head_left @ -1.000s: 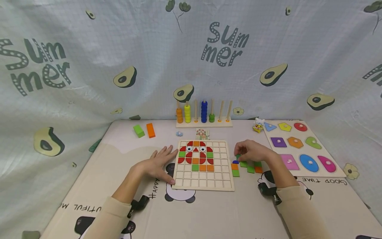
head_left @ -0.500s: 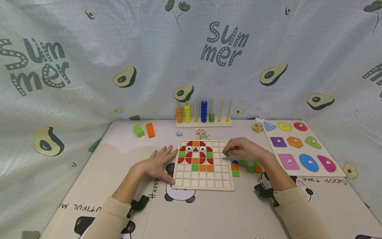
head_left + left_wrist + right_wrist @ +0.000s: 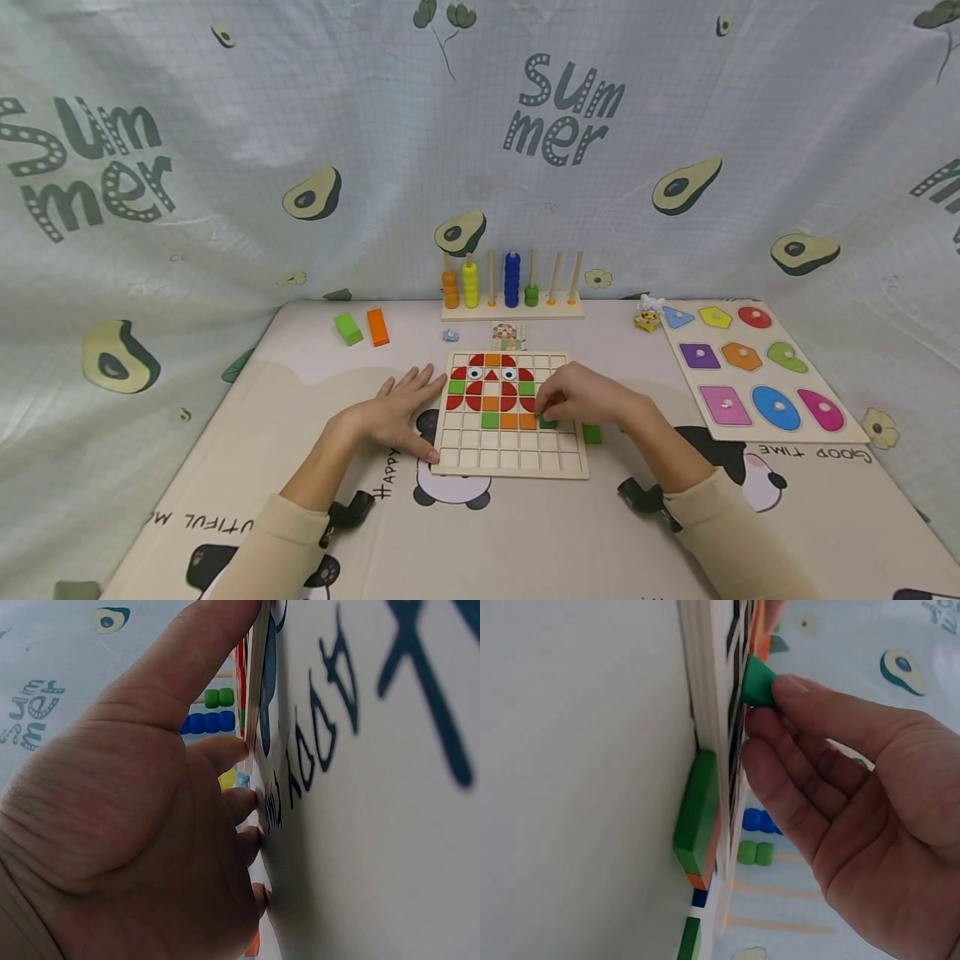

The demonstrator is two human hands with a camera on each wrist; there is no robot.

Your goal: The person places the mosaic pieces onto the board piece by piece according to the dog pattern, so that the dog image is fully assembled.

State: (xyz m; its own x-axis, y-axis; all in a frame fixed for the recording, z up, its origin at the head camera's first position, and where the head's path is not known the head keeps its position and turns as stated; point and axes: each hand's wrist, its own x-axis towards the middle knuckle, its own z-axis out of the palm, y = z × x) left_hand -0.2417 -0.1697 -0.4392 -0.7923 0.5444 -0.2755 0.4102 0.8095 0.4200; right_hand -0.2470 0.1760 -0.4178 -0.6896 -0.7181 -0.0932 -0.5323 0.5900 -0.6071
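A wooden grid board (image 3: pixel 510 467) lies mid-table, with red, orange and green tiles and two eye tiles set in its upper rows. My left hand (image 3: pixel 393 414) rests with spread, straight fingers along the board's left edge; in the left wrist view the thumb (image 3: pixel 180 667) touches that edge. My right hand (image 3: pixel 581 396) is over the board's right part and pinches a green tile (image 3: pixel 759 682) between thumb and fingers. That tile is tilted at the grid surface, just right of the orange tile (image 3: pixel 528 421) in the lowest filled row.
Loose tiles, among them a green one (image 3: pixel 592 434), lie by the board's right edge, partly hidden by my right hand. Behind stand a picture card (image 3: pixel 509 337) and a bead rack (image 3: pixel 512 312). A shape puzzle (image 3: pixel 738 392) is at right; green (image 3: pixel 348 328) and orange (image 3: pixel 378 327) blocks at left.
My right hand has picked up the green tile from the loose tiles right of the board and carried it left onto the grid. The left hand has stayed in place.
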